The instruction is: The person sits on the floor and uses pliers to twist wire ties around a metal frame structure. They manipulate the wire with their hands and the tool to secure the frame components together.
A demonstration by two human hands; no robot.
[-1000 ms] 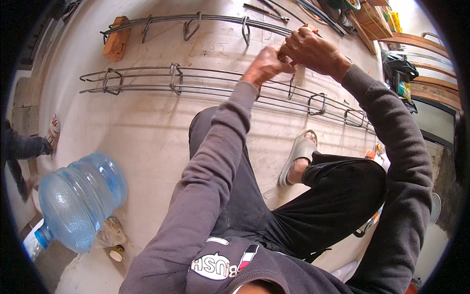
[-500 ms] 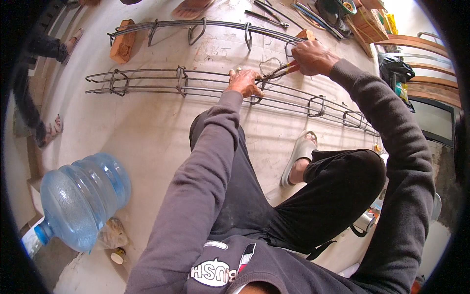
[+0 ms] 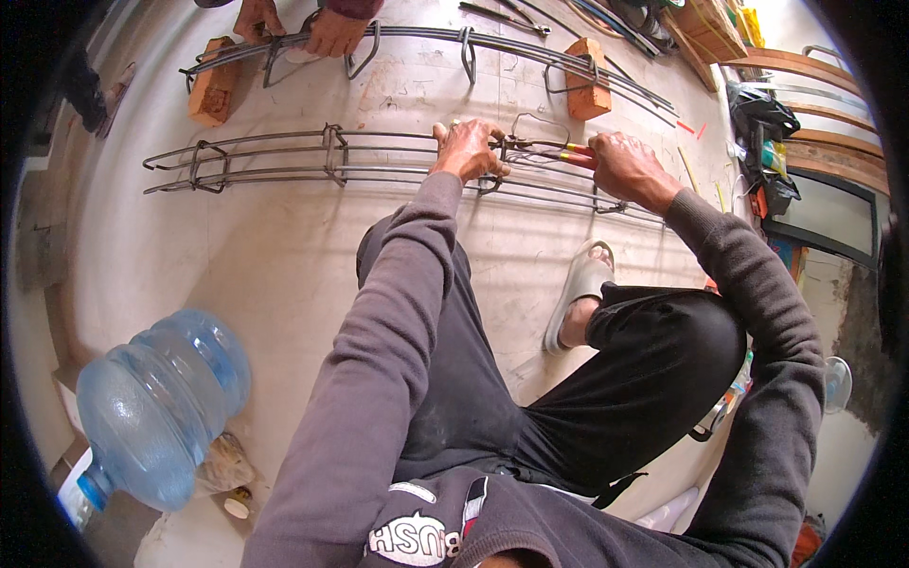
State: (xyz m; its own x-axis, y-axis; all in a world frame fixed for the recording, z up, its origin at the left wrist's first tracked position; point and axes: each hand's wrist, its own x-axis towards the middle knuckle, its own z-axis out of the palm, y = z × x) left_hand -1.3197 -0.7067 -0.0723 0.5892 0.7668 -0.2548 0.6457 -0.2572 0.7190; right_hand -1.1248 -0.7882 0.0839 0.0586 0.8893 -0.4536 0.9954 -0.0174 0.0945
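A long cage of thin steel bars point(image 3: 256, 177) with bent square ties point(image 3: 333, 154) lies across the floor in front of me. My left hand point(image 3: 467, 150) is closed on its bars near the middle. In my right hand point(image 3: 625, 170) are the red-and-yellow handles of a pair of pincers point(image 3: 574, 156). The jaws reach left to the joint of bar and tie, right beside my left fingertips. A loop of thin wire point(image 3: 542, 117) stands up from that joint; whether the jaws bite on it is too small to tell.
Beyond lies a second bar frame point(image 3: 417, 36) propped on two bricks point(image 3: 214, 83) point(image 3: 587, 87). A co-worker's hands point(image 3: 336, 33) point(image 3: 256, 19) touch its left part. Long-handled cutters point(image 3: 511, 17) lie behind it. A blue water jug point(image 3: 161, 402) lies at left; wooden slats point(image 3: 805, 71) stand at right.
My right hand has come down and to the right, and the pincers now lie nearly level. The co-worker's hands have appeared at the far frame. My left hand keeps its place on the cage.
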